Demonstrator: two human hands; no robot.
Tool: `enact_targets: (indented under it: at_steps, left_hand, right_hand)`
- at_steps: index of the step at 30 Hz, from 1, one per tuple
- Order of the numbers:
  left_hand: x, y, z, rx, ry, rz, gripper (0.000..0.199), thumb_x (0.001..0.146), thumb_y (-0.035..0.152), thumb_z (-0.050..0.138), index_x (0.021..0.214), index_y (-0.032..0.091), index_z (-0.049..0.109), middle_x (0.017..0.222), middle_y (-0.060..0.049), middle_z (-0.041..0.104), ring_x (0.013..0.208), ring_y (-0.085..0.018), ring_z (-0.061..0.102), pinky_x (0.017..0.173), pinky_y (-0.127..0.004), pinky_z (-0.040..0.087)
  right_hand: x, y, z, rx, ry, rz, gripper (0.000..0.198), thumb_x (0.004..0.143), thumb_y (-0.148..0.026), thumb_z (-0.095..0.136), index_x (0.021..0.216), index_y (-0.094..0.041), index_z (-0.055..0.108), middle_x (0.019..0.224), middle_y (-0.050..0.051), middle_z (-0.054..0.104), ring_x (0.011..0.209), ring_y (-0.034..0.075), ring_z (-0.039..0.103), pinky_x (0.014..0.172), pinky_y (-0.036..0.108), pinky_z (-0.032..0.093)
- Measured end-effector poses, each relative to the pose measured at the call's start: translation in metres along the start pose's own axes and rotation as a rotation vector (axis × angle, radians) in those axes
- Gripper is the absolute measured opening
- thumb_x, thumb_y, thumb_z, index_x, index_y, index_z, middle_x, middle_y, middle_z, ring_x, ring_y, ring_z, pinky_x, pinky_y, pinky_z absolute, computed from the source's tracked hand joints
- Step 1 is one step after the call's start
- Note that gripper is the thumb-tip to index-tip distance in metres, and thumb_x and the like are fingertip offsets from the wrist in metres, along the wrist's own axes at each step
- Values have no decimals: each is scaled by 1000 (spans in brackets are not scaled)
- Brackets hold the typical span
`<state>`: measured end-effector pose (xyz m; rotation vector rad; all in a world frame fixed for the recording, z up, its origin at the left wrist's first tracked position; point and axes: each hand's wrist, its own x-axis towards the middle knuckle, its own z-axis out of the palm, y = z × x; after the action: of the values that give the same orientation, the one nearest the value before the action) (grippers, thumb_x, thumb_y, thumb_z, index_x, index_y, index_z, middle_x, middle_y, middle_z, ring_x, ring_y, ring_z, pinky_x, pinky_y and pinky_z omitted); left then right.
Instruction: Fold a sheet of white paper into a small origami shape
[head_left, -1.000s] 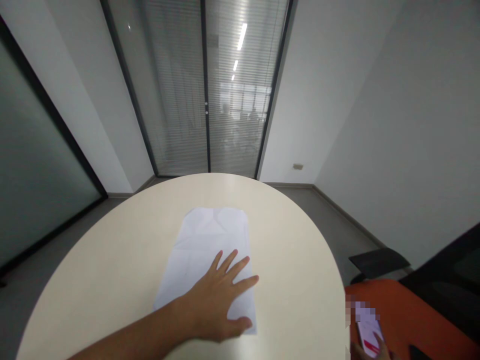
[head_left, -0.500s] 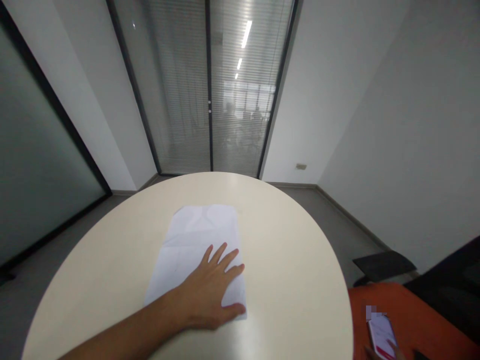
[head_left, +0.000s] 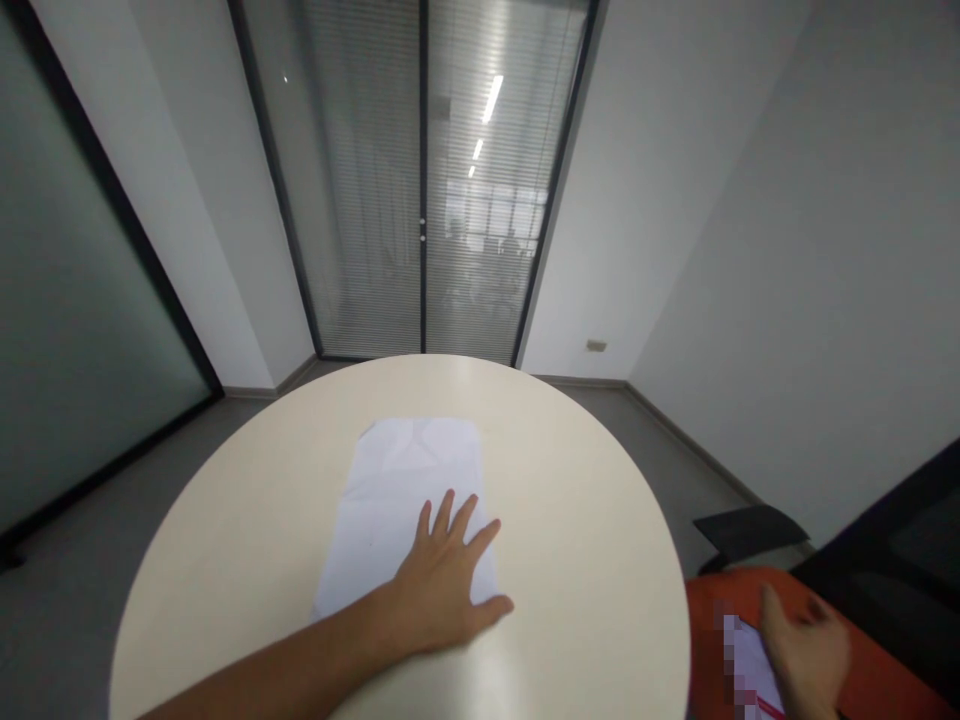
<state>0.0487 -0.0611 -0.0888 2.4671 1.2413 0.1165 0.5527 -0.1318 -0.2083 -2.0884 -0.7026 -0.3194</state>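
Note:
A white sheet of paper [head_left: 382, 500] with faint creases lies flat on the round cream table. My left hand [head_left: 442, 595] rests palm down over its lower right part, fingers spread; the thumb reaches past the paper's edge onto the tabletop. At the lower right, my right hand [head_left: 810, 650] is beside a phone [head_left: 754, 665] with a lit screen, partly covering it. Motion smears the fingers of that hand, and I cannot tell whether they touch the phone. Part of the phone is pixelated.
The round table [head_left: 592, 520] fills the middle. To its right stands a chair with an orange seat [head_left: 709, 600] and a black armrest [head_left: 750, 530]. Beyond the table are a glass partition with blinds [head_left: 480, 270] and white walls [head_left: 675, 200].
My left hand has shifted slightly right, its thumb now past the paper's edge. My right hand has come further into view, up beside the phone. The view has tilted slightly.

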Motion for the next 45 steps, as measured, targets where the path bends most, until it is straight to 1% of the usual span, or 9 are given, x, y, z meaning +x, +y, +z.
enact_targets:
  at_steps: [3,6,9,13,17,27,33,38,45]
  left_hand:
    - [0,4,7,5,61,26,83,85,58,55,159,34,24,166,-11,21,152,-45,4,117,-74,7]
    - [2,4,7,19,62,29,82,83,58,54,156,30,31,165,-12,24,152,-46,7,117,-73,9]
    - [7,8,9,26,82,15,79,82,61,53,153,27,39,163,-14,28,151,-46,9,117,-73,10]
    - [21,12,16,59,134,-81,70,83,48,53,149,26,44,164,-14,27,151,-46,13,116,-72,13]
    - [39,-14,8,87,129,-232,71,83,42,50,150,23,39,164,-13,27,152,-43,13,117,-69,14]
    - [33,-167,-59,56,271,-436,44,77,24,57,121,20,61,131,-12,57,124,-29,52,107,-42,38]
    - [61,-132,-52,196,422,-560,34,82,16,50,113,16,64,125,-15,60,118,-32,55,103,-47,39]
    - [94,-80,-24,195,486,-245,46,91,28,49,135,15,54,150,-15,46,141,-29,40,118,-42,27]
    - [107,-82,1,246,382,-282,55,96,46,43,147,26,48,160,-7,38,148,-34,29,121,-53,21]
  right_hand:
    - [10,-79,-8,242,81,42,82,78,-58,61,134,2,55,120,32,61,112,44,62,90,51,49]
    - [-1,-159,-12,443,69,-125,72,83,-54,60,137,-7,52,127,24,59,111,34,61,93,47,49]
    - [-32,-226,-8,443,-340,-402,52,88,-56,53,120,-17,64,119,15,65,110,29,60,94,46,49]
    - [-84,-275,12,313,-834,-763,49,97,-52,45,132,-21,58,136,14,60,125,28,54,103,45,45]
    - [-114,-286,37,20,-1026,-1041,52,100,-48,43,140,-17,54,147,16,51,138,29,44,113,45,33]
    - [-110,-319,79,-170,-988,-1038,39,103,-42,38,129,-19,56,141,15,53,129,31,45,103,48,35]
    - [-113,-339,92,-201,-996,-940,38,100,-43,41,125,-19,56,139,16,53,127,33,44,100,51,35]
    - [-121,-346,102,-179,-955,-866,39,99,-35,41,128,-14,56,140,19,54,130,34,42,104,51,31]
    - [-131,-320,106,-126,-974,-921,74,95,-61,40,154,-16,36,164,16,26,151,37,16,119,54,7]
